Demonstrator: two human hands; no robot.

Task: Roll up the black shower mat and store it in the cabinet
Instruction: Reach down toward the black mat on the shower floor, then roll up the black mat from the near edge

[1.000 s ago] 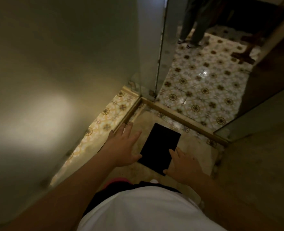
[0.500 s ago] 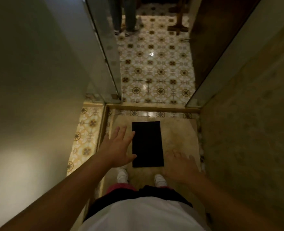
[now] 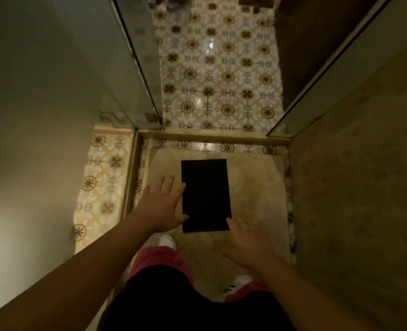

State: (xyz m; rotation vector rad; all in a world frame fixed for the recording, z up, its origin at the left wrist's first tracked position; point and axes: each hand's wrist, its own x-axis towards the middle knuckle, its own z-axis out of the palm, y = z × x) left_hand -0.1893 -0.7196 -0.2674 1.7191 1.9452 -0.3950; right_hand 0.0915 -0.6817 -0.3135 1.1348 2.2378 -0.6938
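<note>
Reaching down for the mat (image 3: 206, 195), lower middle of the frame.
Left hand (image 3: 163, 206) and right hand (image 3: 250, 242) spread wide, empty, flanking its near end, probably to start rolling.

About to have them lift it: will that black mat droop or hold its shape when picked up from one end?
Probably droops: the black mat lies thin and dead flat on the shower floor. Faint ribbing suggests it rolls lengthwise easily. Likely light; both open hands, left hand and right hand, should manage.
</note>
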